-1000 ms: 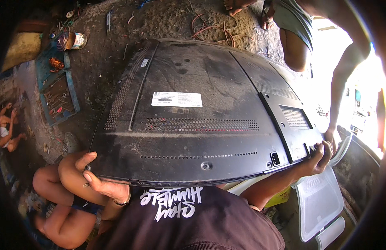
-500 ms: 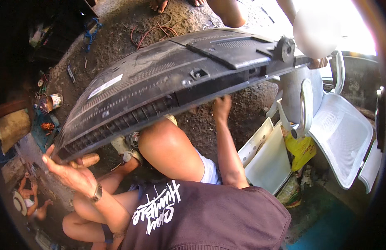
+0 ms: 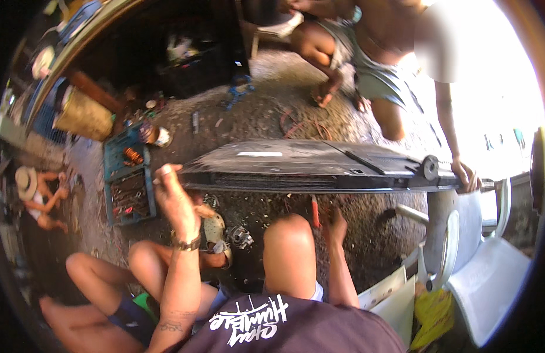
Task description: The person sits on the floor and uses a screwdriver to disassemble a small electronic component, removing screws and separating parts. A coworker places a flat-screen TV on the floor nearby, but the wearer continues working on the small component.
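My left hand (image 3: 178, 203) is shut on the left end of a large, dusty black flat television (image 3: 281, 162), held level with its vented back upward. My right hand (image 3: 335, 222) is below the television, beside a red-handled tool (image 3: 315, 210) on or near the ground; its fingers are blurred, and I cannot tell whether they grip it. A co-worker's hand (image 3: 466, 176) holds the television's right end.
A squatting co-worker (image 3: 378, 65) is opposite. At left are a blue crate (image 3: 107, 167) of tools, a bucket (image 3: 161, 136) and a seated person (image 3: 40, 194). Coiled cable (image 3: 302, 123) lies behind. A grey chair (image 3: 478, 288) and yellow bag (image 3: 431, 317) are at right; someone's bent legs (image 3: 90, 276) are lower left.
My right hand has let go of the television's near edge and moved down beneath it. The television has tilted to almost edge-on in my view, and my left hand still holds it.
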Motion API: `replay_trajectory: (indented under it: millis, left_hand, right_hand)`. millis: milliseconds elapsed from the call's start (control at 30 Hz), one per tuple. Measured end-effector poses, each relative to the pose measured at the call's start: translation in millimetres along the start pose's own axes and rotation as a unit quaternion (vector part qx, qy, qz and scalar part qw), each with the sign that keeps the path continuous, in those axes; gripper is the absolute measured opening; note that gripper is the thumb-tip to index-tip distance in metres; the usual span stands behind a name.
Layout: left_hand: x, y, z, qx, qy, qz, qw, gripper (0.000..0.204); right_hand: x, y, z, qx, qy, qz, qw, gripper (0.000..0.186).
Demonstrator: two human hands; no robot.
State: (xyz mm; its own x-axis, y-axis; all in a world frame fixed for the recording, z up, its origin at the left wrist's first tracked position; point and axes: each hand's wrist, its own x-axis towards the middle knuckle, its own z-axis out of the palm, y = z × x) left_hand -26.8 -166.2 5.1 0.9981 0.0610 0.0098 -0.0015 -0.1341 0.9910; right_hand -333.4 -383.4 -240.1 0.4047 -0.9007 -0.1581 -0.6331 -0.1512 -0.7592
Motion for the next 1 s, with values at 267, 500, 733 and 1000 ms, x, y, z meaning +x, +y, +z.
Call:
replay_trajectory:
  millis: [267, 500, 733, 1000]
  left_hand:
    - [15, -8, 10, -0.038, 0.004, 0.116, 0.992, 0.07]
    - [32, 0, 22, -0.018, 0.017, 0.19, 0.981, 0.062]
    - [39, 21, 16, -0.002, -0.033, 0.162, 0.986, 0.054]
    - [30, 44, 18, 0.025, -0.084, 0.179, 0.98, 0.048]
  right_hand:
    - [2, -244, -181, 0.137, 0.321, -0.427, 0.834, 0.015]
    - [128, -360, -172, 0.041, 0.134, -0.41, 0.902, 0.021]
    - [202, -334, -138, 0.041, 0.114, -0.398, 0.909, 0.022]
    - [269, -330, -139, -0.091, 0.071, -0.347, 0.931, 0.039]
